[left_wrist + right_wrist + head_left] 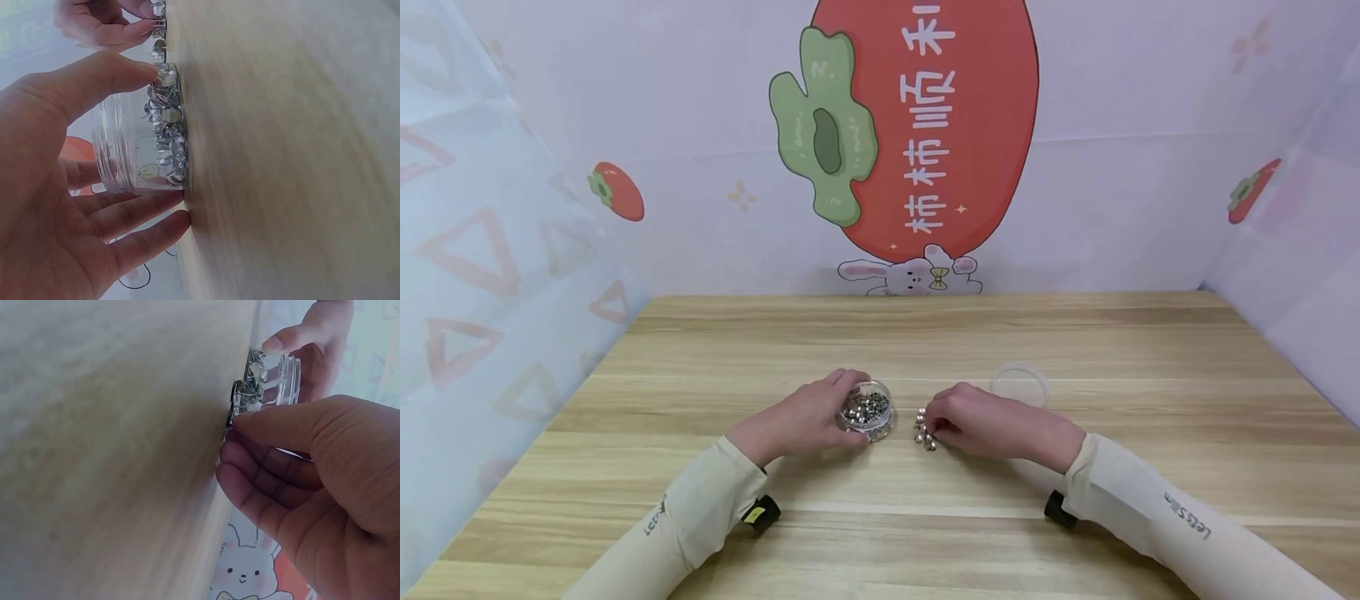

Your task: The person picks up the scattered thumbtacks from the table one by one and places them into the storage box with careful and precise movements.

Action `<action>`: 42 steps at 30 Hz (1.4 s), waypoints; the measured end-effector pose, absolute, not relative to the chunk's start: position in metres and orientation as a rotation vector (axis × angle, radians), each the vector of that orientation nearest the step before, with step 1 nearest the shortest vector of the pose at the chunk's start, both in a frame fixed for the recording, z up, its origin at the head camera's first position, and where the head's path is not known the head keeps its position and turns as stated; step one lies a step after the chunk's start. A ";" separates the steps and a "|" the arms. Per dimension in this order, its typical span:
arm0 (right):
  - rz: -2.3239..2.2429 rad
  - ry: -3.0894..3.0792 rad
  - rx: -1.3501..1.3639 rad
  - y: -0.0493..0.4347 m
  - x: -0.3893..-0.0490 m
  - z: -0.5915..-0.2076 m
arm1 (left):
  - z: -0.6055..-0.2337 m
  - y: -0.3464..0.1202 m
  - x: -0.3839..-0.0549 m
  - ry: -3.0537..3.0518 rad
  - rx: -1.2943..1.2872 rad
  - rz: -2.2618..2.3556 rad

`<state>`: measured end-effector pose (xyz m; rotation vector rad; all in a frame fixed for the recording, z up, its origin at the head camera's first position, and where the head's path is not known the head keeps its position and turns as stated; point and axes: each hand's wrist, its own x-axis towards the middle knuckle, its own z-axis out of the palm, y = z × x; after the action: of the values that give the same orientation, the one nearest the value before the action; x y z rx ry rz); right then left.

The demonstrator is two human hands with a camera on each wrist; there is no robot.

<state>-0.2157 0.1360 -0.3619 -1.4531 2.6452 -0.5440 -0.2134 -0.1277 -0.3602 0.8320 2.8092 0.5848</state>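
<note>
A clear round jar (867,408), partly filled with silver thumbtacks (165,125), stands upright on the table. My left hand (816,417) holds it from the left, thumb on the near side and fingers round the far side. Just right of the jar lies a small loose pile of thumbtacks (921,435). Over that pile my right hand (977,421) bends down, its thumb and forefinger pinching at a thumbtack. In the right wrist view, the thumb (275,428) partly hides what sits between the fingertips.
A clear round lid (1021,383) lies on the wooden table (737,333) behind the right hand. Printed cloth walls (700,208) rise at the back and both sides. Each wrist carries a small black camera (762,514).
</note>
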 end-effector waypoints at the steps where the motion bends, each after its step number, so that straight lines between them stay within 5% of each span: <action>1: -0.545 2.645 -1.450 0.136 -0.215 -0.362 | -0.361 -0.128 -0.213 2.810 0.832 0.585; 24: -0.643 2.703 -1.533 0.084 -0.227 -0.317 | -0.359 -0.130 -0.213 2.783 0.822 0.597; 42: -0.363 2.849 -1.470 0.101 -0.222 -0.321 | -0.358 -0.129 -0.214 2.788 0.828 0.576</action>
<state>-0.2216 0.1010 -0.3209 -1.4696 2.8488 -0.3629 -0.2135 -0.1288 -0.3583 0.8276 2.7884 0.5761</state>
